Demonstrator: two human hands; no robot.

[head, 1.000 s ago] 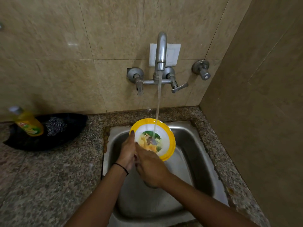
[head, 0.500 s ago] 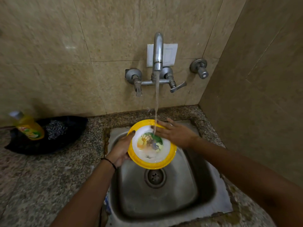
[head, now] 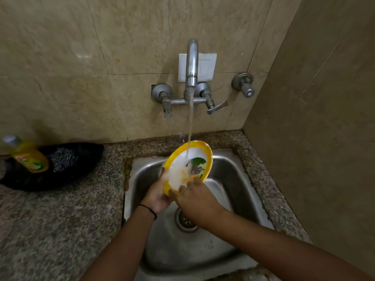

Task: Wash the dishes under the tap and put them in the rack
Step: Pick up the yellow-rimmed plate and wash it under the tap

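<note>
Head view: the yellow-rimmed plate (head: 178, 172) is held tilted above the steel sink (head: 229, 179), and the stream from the tap (head: 191, 63) strikes its white face. The left hand (head: 157, 196) grips the lower left rim. The right hand (head: 194, 197) has bent fingertips on the face near the lower rim; I cannot tell if it also grips. The plate is wet and held mostly from one side, so it could slip into the basin. The tilt could also throw spray onto the granite counter (head: 60, 220).
</note>
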